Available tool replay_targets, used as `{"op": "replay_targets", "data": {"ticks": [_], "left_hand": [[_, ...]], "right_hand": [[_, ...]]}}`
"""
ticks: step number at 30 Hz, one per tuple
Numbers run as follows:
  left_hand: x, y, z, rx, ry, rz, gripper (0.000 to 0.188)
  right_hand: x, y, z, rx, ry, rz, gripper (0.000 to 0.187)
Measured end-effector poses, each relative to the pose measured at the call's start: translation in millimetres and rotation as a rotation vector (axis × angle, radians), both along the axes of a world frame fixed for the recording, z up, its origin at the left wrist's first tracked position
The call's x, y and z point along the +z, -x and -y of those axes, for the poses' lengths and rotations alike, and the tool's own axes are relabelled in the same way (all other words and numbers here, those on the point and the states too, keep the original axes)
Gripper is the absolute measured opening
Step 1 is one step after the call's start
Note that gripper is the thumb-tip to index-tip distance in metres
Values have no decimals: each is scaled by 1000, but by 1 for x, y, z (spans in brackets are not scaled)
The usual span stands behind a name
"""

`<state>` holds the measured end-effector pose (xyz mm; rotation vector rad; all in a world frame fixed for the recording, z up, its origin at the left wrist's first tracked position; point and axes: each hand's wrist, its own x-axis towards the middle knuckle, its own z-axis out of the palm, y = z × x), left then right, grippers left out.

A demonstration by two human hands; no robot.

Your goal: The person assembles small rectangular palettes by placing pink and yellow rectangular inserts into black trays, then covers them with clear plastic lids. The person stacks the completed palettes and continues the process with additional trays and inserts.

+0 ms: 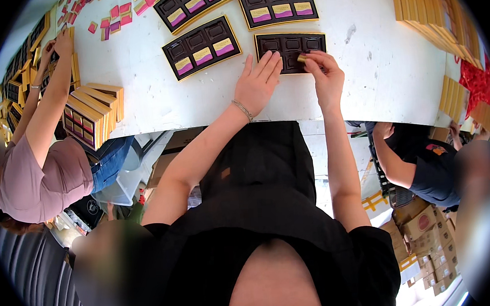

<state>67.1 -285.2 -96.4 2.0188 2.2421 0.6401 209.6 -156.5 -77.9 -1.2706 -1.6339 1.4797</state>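
On my feed, I see the right hand (329,81) pinching a small gold piece (302,58) over the right half of the dark tray (272,43); the left hand (256,86) is unclenched, straight-fingered, at its near-left corner.

Small dark lettering on purple-and-gold squares (282,10)
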Motion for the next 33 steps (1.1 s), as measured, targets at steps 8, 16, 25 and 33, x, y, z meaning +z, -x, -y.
{"op": "replay_targets", "data": {"ticks": [8,16,25,33], "left_hand": [[-16,3,8,-46,-27,-77,40],[-15,-7,5,-24,22,-24,43],[-23,-3,4,-11,-13,-27,49],[-24,-11,41,-28,34,91,47]], "right_hand": [[8,2,13,34,-260,107,23],[-21,24,31,39,-972,562,26],[-21,-13,51,520,-867,847,65],[-18,-22,61,610,-906,680,45]]}}
